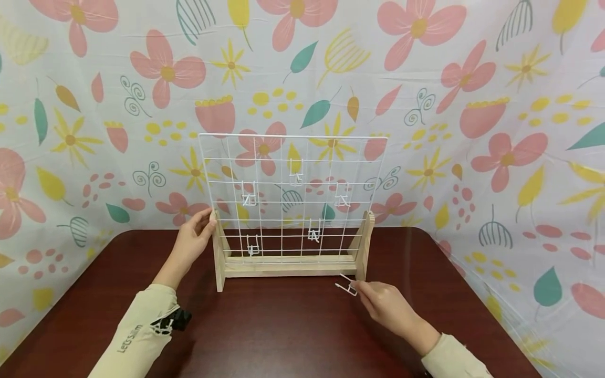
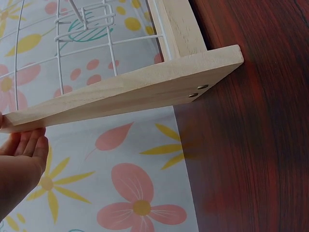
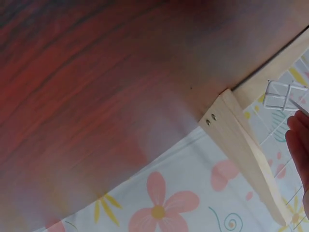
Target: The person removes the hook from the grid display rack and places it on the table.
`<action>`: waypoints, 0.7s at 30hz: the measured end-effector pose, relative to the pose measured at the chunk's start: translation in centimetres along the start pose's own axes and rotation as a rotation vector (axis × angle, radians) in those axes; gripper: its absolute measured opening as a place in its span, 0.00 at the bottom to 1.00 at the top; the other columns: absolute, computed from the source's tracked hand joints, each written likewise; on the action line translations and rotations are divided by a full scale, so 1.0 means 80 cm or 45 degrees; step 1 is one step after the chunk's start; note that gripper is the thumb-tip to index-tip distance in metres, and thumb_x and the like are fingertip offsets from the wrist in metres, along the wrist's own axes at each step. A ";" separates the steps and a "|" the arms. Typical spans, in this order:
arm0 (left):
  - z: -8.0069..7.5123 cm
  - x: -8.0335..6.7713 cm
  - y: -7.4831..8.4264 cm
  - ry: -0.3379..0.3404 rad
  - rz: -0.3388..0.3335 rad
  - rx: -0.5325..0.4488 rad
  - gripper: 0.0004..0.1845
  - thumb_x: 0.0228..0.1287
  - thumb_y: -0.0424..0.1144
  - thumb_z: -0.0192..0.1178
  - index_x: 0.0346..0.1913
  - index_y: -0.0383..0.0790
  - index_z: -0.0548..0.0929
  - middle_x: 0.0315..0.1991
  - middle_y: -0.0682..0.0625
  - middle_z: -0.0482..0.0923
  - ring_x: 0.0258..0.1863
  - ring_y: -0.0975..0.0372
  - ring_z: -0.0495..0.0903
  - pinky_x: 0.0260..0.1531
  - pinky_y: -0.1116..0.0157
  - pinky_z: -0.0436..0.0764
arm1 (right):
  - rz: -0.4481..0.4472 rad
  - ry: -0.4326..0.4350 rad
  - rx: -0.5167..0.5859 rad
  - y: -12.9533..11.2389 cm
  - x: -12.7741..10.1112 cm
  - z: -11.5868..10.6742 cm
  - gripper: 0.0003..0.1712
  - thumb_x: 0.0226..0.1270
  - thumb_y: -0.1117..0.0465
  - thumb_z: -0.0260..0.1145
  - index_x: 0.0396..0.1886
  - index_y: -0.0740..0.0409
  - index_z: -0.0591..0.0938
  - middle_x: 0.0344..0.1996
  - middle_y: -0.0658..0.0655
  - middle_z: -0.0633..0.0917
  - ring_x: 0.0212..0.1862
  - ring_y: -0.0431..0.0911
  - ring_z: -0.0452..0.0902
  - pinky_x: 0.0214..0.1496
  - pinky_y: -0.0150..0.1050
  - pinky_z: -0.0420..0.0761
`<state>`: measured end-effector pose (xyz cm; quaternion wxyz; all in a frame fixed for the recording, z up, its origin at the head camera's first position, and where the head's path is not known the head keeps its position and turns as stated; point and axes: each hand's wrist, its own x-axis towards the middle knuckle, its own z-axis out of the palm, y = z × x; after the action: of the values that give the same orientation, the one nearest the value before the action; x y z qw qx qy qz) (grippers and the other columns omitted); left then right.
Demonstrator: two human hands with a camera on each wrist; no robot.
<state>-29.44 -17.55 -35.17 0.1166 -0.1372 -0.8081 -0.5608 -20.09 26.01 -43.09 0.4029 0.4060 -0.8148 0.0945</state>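
Note:
A white wire grid panel [image 1: 281,220] stands upright in a light wooden stand [image 1: 288,270]. My left hand [image 1: 193,233] grips the top of the stand's left side post; in the left wrist view, its fingers [image 2: 30,144] lie against the post's outer face. My right hand [image 1: 385,304] pinches a white wire hook [image 1: 348,286] in front of the stand's right foot, its two prongs pointing left. The right wrist view shows that hook at its right edge beside my right hand [image 3: 300,140]. Several similar hooks hang on the grid, one of them high near the middle [image 1: 296,179].
The stand rests toward the back of a dark reddish-brown table [image 1: 283,331]. Behind it hangs a white sheet [image 1: 302,94] printed with flowers and leaves, which also runs along the right side. A black wrist camera [image 1: 179,319] is strapped over the left sleeve.

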 end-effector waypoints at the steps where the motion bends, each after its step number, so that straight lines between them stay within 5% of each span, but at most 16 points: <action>1: 0.000 0.000 0.000 -0.001 0.000 -0.007 0.26 0.75 0.37 0.49 0.70 0.28 0.61 0.62 0.31 0.69 0.62 0.47 0.69 0.47 0.82 0.71 | -0.001 -0.006 0.000 -0.001 0.000 0.001 0.23 0.78 0.57 0.40 0.40 0.60 0.82 0.22 0.50 0.83 0.25 0.42 0.80 0.24 0.36 0.78; 21: -0.001 0.002 -0.002 -0.012 0.001 -0.012 0.27 0.75 0.38 0.50 0.70 0.28 0.60 0.62 0.31 0.69 0.62 0.47 0.69 0.48 0.81 0.71 | -0.004 -0.105 -0.006 0.001 -0.010 0.015 0.25 0.79 0.57 0.37 0.37 0.60 0.81 0.22 0.49 0.82 0.23 0.40 0.78 0.24 0.35 0.77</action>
<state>-29.67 -17.64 -35.26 0.1125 -0.1408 -0.8061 -0.5637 -20.59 25.93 -44.43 0.3702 0.4100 -0.8302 0.0751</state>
